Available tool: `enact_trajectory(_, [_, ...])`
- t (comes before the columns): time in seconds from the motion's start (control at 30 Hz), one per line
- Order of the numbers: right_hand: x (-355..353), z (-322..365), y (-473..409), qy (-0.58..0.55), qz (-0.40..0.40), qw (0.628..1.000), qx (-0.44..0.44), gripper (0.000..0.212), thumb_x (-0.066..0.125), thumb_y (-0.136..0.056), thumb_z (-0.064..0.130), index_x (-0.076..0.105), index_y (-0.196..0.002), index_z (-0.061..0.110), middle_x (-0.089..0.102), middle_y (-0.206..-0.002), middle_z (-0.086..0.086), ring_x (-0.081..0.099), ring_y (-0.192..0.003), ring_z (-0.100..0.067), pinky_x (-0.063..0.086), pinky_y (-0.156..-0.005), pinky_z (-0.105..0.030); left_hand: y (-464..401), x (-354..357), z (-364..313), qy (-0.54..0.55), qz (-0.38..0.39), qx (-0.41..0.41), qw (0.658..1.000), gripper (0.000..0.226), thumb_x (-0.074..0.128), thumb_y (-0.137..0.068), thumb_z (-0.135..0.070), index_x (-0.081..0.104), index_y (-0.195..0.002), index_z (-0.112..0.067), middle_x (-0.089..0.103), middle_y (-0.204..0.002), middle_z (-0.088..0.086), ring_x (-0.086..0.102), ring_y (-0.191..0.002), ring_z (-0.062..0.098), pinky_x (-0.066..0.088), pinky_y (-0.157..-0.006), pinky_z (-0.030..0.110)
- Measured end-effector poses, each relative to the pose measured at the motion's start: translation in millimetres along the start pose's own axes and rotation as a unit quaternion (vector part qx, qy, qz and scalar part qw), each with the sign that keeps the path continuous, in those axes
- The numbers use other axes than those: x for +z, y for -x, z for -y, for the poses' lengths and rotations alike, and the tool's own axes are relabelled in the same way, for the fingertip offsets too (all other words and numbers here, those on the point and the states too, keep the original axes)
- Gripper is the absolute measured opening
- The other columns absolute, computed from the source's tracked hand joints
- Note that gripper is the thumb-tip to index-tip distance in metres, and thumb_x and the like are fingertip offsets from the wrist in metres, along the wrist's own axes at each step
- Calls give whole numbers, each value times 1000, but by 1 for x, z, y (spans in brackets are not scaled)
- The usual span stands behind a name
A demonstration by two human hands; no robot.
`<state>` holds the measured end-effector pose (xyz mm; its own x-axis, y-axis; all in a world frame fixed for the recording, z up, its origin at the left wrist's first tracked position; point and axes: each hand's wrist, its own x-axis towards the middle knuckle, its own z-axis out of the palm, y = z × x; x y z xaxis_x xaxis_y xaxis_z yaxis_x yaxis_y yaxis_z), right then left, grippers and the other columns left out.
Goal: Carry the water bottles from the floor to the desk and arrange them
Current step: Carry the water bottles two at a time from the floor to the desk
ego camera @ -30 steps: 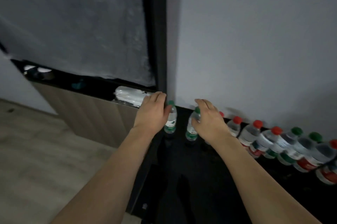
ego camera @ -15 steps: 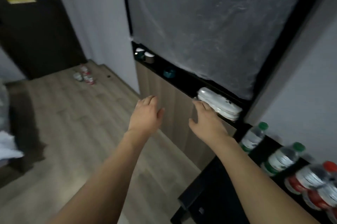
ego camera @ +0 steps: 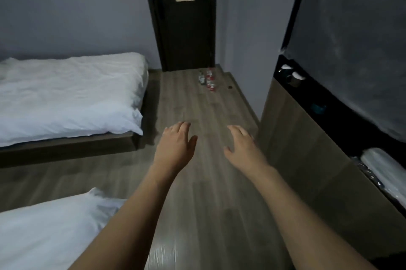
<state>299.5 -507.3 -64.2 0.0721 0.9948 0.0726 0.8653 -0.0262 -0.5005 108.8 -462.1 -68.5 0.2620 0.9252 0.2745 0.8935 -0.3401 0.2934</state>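
A small cluster of water bottles (ego camera: 207, 79) with red and dark labels stands on the wooden floor far ahead, just in front of the dark door. My left hand (ego camera: 176, 148) and my right hand (ego camera: 243, 149) are both stretched out in front of me, palms down, fingers apart, holding nothing. They hover over the floor well short of the bottles. The desk with the arranged bottles is out of view.
A bed with white bedding (ego camera: 66, 94) fills the left; a second white bed corner (ego camera: 50, 232) lies at lower left. A wood cabinet (ego camera: 303, 149) with a dark shelf holding cups (ego camera: 292, 74) runs along the right. A floor corridor (ego camera: 197, 116) leads to the door (ego camera: 184, 17).
My view has swung left, away from the desk and its row of bottles, toward the door. Both hands let go of the bottles on the desk and are now empty.
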Motion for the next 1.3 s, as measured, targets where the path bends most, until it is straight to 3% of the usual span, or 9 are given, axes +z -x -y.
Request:
enact_trajectory(0.23, [19,49,-39,15,30,998,-43,61,55,-91,26,33,-147,16,34,-152,-4,35,-135,-24,28,-110,-30,-16,-21,58,-6,-20,-34,999,45,55,-95,-28,52,-132,-2,56,-133,15,53,-117,34,38,-103,40])
enact_trajectory(0.57, [26,38,-112,-8,27,1000,-1,64,55,-91,25,32,-149,15,33,-153,-5,33,-138,-26,29,-112,-34,-84,8,76,4,-5,-25,1000,47,55,-95,-27,50,-135,-5,54,-136,13,51,-121,32,35,-108,45])
enact_trajectory(0.93, [35,-1,-306,-9,20,1000,16,64,56,-90,25,32,-149,16,35,-152,-4,34,-137,-25,29,-110,-33,-277,59,112,-32,15,-4,999,49,52,-96,-31,46,-139,-8,50,-141,9,48,-126,30,29,-110,40])
enact_trajectory(1.3, [55,19,-502,-13,42,999,-9,64,58,-88,24,35,-147,14,37,-150,-7,37,-135,-26,30,-111,-33,-439,77,191,-15,1,-44,999,47,56,-94,-29,50,-135,-6,54,-136,13,53,-118,34,40,-105,45])
